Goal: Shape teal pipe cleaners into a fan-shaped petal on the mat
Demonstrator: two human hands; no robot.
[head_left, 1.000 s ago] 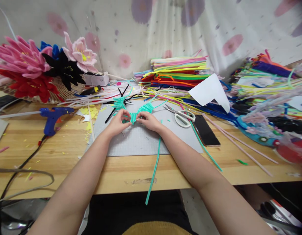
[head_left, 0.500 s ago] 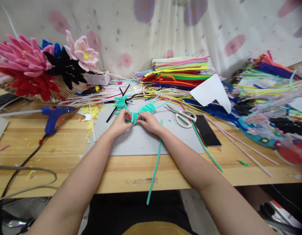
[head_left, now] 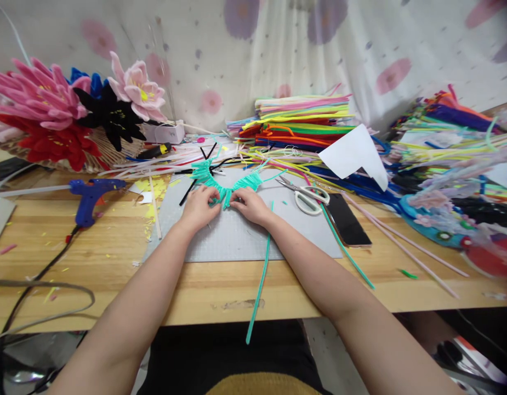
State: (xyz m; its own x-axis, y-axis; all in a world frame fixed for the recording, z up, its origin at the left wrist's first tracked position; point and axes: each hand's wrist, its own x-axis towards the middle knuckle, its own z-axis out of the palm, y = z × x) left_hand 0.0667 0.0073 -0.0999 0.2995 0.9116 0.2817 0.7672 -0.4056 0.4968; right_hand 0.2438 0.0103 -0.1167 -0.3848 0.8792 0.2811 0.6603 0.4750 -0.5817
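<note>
Both my hands meet over a grey cutting mat [head_left: 237, 236]. My left hand [head_left: 200, 206] and my right hand [head_left: 250, 204] each pinch a teal pipe-cleaner piece [head_left: 226, 189], a chain of wound loops that curves up on either side of my fingers. One long teal pipe cleaner [head_left: 259, 285] trails from under my right hand across the mat and past the table's front edge. Black pipe cleaners [head_left: 198, 175] lie crossed just behind the left end of the teal piece.
White-handled scissors [head_left: 305, 195] and a dark phone [head_left: 346, 219] lie right of the mat. A blue glue gun [head_left: 89, 195] with its cord sits at the left. Pipe-cleaner flowers [head_left: 64, 115] stand at the back left; stacks of coloured pipe cleaners [head_left: 302, 120] fill the back and right.
My hands have stayed on the teal piece, shifting slightly. The left end of the piece has drawn in closer to my left hand.
</note>
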